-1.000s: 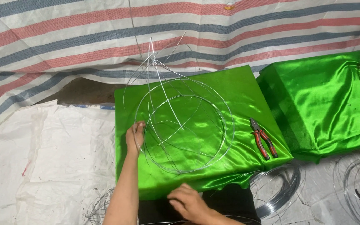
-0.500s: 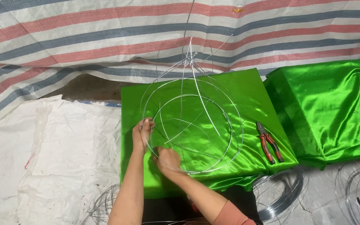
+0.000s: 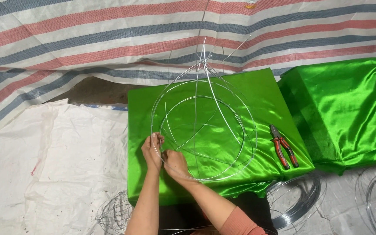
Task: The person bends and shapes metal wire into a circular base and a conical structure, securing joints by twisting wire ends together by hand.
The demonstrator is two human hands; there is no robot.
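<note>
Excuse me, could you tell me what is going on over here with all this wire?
A person is working on a round wire frame that rests on a block draped in shiny green cloth. The left hand and right hand both pinch the frame's near-left rim. Red-handled pliers lie untouched on the cloth to the right.

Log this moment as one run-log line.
left hand: grips wire frame rim | right hand: pinches same rim | pliers: lying on green cloth

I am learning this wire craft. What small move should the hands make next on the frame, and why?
Probably twist the loose strand tight around the ring. Both hands, left hand and right hand, pinch the wire frame at one spot on its near-left rim, while the pliers lie unused nearby.
</note>
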